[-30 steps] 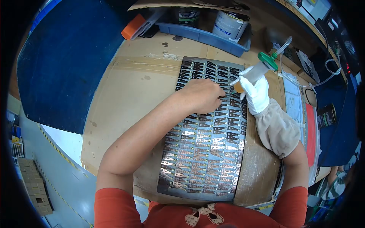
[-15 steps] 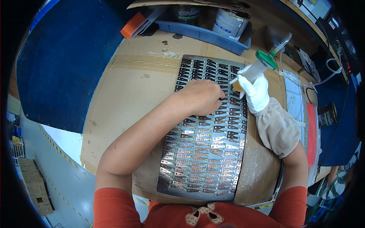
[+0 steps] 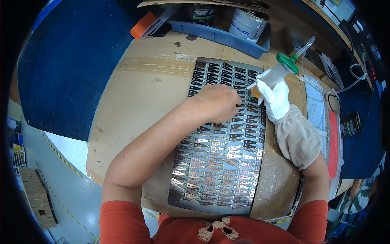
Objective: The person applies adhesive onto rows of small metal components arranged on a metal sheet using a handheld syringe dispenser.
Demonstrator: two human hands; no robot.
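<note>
A dark metal plate (image 3: 237, 164) carries rows of small wedge-shaped metal pieces, several with a yellowish dot at the end. Over its upper middle is my bare left hand (image 3: 220, 103), fingers curled down and pinched; whatever they hold is hidden. My right hand (image 3: 277, 96), in a white glove with a beige sleeve cover, is wrapped round a dispensing syringe (image 3: 279, 73). The syringe tilts, its green cap (image 3: 287, 63) up and to the right, its orange lower end close above the plate near my left fingertips. The tip itself is too small to make out.
Cardboard (image 3: 134, 93) covers the bench beneath the plate. Behind it a blue tray (image 3: 219, 37) holds cans, beside an orange-ended object (image 3: 143, 25). A clear hose (image 3: 337, 92) loops from the syringe to the right. A blue panel (image 3: 69, 69) stands at left, a dark can (image 3: 350, 124) at right.
The view has shifted very slightly. Both hands and the syringe keep nearly the same place over the plate.
</note>
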